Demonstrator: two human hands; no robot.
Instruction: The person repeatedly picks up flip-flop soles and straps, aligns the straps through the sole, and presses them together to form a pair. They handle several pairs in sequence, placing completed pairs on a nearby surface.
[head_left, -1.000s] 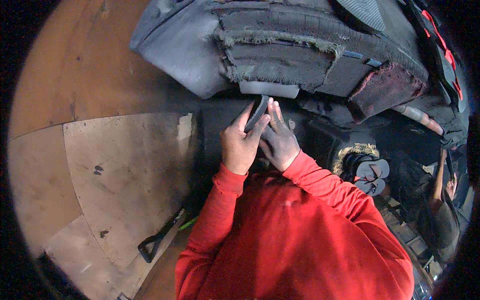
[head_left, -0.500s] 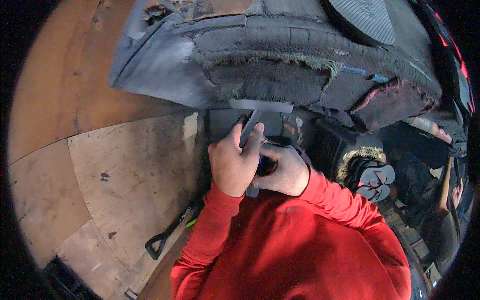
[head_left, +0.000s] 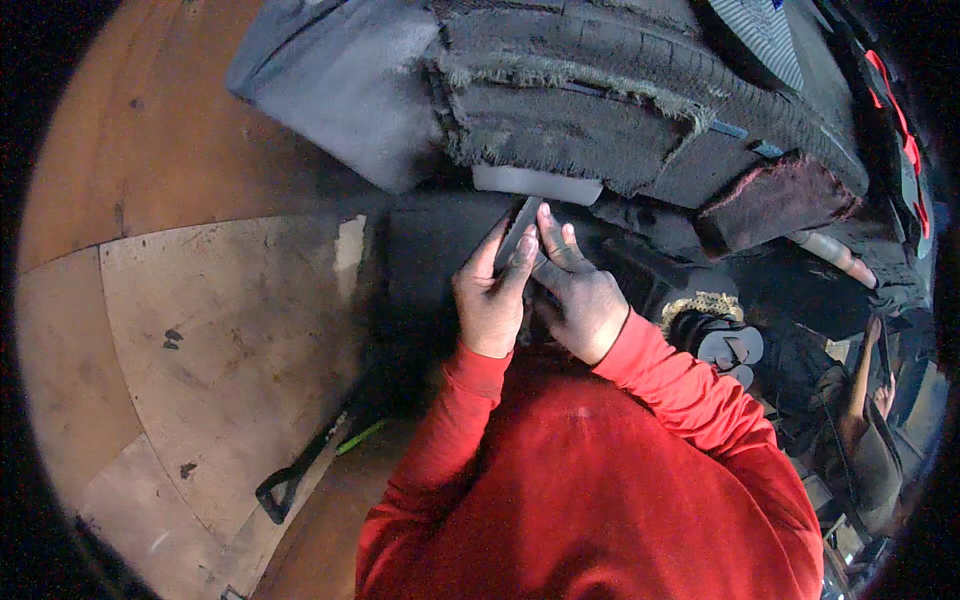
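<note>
My left hand (head_left: 488, 308) pinches a flat dark grey strip (head_left: 519, 232) between thumb and fingers, its upper end tilted away from me. My right hand (head_left: 588, 300) lies close against it, index finger stretched along the strip's right edge and the other fingers bent; part of its grip is hidden. Just beyond the strip's tip, a pale white bar (head_left: 537, 184) sticks out from the front edge of the cloth-covered bench (head_left: 570, 130). Too dark to make out is whatever lies below my hands.
A ridged grey sole (head_left: 765, 40) rests on the bench. Grey flip-flops (head_left: 728, 346) are stacked at the right, by a pale tube (head_left: 838, 255). Another person's arm (head_left: 862, 375) shows at far right. Wooden boards (head_left: 230, 350) and a black handle (head_left: 280, 495) are at the left.
My right hand has gone from curled below the left to fingers raised along the strip. Both hands have shifted slightly right and upward, and the view has turned a little.
</note>
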